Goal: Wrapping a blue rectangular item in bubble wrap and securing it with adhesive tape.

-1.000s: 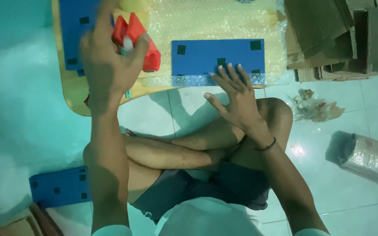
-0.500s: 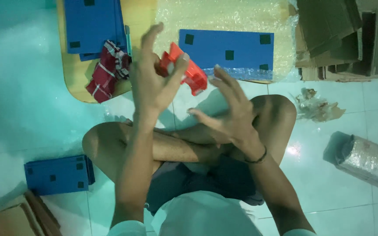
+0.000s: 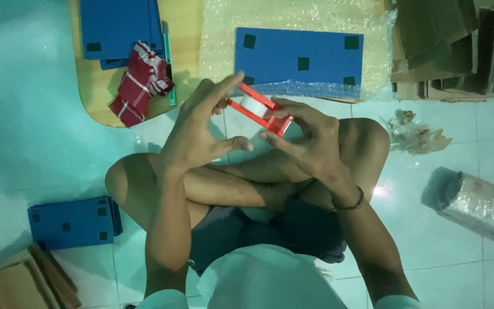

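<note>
Basically both hands grip: left hand (image 3: 201, 134) and right hand (image 3: 310, 140) pinch the red tape dispenser (image 3: 260, 109) ends; light, rigid plastic, hold the frame.

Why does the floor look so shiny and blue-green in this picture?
Head view: a teal cast tints the tiled floor; a bright glare spot sits by the right knee; the left hand and right hand on the red tape dispenser look fairly sharp.
</note>
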